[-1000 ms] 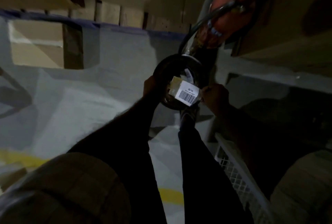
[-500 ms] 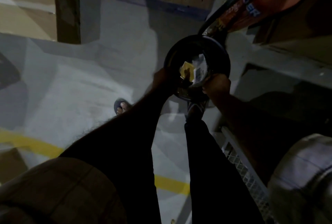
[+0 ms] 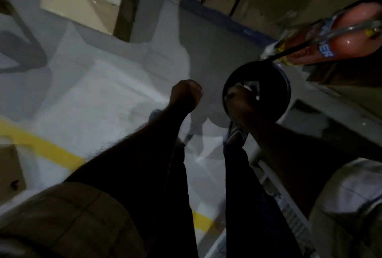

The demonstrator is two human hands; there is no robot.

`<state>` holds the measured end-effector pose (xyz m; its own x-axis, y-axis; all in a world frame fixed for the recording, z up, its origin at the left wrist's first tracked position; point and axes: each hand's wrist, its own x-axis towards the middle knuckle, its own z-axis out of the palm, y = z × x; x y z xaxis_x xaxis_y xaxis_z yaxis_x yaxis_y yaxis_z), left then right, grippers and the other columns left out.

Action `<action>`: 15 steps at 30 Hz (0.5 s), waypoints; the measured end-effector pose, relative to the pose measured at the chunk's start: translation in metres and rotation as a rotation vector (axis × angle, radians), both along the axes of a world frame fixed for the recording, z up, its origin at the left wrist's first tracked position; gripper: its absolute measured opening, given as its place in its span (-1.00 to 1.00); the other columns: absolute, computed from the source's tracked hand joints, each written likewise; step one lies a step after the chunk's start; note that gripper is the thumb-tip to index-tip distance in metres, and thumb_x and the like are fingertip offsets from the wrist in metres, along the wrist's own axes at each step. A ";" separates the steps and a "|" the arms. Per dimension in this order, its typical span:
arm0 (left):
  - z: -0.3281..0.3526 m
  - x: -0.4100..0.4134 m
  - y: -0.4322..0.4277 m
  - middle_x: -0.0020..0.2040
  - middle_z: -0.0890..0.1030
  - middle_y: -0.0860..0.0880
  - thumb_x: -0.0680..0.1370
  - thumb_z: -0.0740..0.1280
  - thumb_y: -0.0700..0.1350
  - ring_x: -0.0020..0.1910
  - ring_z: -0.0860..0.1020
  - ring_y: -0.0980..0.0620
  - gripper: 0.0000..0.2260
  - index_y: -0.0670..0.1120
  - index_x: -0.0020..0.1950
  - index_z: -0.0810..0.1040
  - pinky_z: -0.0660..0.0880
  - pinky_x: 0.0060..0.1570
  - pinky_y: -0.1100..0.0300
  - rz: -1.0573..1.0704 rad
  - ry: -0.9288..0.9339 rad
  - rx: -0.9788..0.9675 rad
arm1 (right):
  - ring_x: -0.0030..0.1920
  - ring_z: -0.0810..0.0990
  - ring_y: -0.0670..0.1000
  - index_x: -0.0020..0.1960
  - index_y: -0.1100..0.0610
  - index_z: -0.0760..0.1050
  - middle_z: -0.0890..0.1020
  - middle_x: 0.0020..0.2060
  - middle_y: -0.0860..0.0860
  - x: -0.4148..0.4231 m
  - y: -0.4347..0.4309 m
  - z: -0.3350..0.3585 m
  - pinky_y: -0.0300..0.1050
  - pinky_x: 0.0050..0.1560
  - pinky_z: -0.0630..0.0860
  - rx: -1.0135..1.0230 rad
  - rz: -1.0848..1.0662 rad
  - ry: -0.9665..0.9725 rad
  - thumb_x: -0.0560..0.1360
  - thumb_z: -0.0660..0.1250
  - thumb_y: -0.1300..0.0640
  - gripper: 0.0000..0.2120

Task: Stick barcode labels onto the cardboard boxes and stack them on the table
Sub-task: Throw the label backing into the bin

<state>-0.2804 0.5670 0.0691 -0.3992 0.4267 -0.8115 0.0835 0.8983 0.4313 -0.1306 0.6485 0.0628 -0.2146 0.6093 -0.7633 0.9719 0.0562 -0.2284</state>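
Presently, under dim light, the items in view are these.

Left hand (image 3: 186, 94): raised over the grey floor (image 3: 93, 96), fingers curled into a fist, nothing visible inside it.

Right hand (image 3: 240, 102): at the mouth of a round black bin (image 3: 277, 84), fingers pointing in. Whether they pinch anything cannot be told. A pale sliver (image 3: 257, 97) beside them is possibly label paper or backing.

Barcode label: none plainly seen.

Cardboard box (image 3: 82, 3): on the floor at upper left, well apart from both hands, with pale tape across its top.

Fire extinguisher (image 3: 341, 36): red, just beyond the bin.

Handling, by judgement: a label is thin, limp and tacky on one face. Take it by a corner or edge, and keep it from folding onto itself. The box is likely light and stiff, with corners that crush. Take it with both hands on opposite sides, low down.
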 end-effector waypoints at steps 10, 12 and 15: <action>0.103 -0.213 -0.072 -0.05 0.71 -0.17 0.53 0.38 -0.06 0.02 0.66 -0.16 -0.80 -0.19 -0.05 0.68 0.57 0.10 0.00 0.165 0.178 0.108 | -0.01 0.62 0.16 -0.08 0.20 0.57 0.67 -0.10 0.17 -0.256 -0.042 0.099 -0.14 -0.03 0.43 0.051 0.163 0.356 0.54 0.36 -0.02 -0.74; 0.115 -0.248 -0.084 -0.05 0.70 -0.17 0.54 0.37 -0.05 0.02 0.65 -0.15 -0.78 -0.20 -0.06 0.68 0.55 0.12 0.00 0.196 0.212 0.117 | -0.01 0.60 0.11 -0.05 0.19 0.57 0.67 -0.08 0.14 -0.290 -0.043 0.111 -0.18 -0.05 0.39 0.065 0.205 0.365 0.55 0.35 -0.04 -0.73; 0.121 -0.293 -0.089 -0.04 0.69 -0.20 0.54 0.38 -0.05 0.02 0.66 -0.18 -0.78 -0.22 -0.07 0.66 0.58 0.10 -0.05 0.333 0.198 0.124 | 0.02 0.58 0.08 0.04 0.20 0.57 0.65 -0.02 0.12 -0.334 -0.035 0.117 -0.20 -0.05 0.33 0.096 0.299 0.336 0.58 0.30 -0.04 -0.71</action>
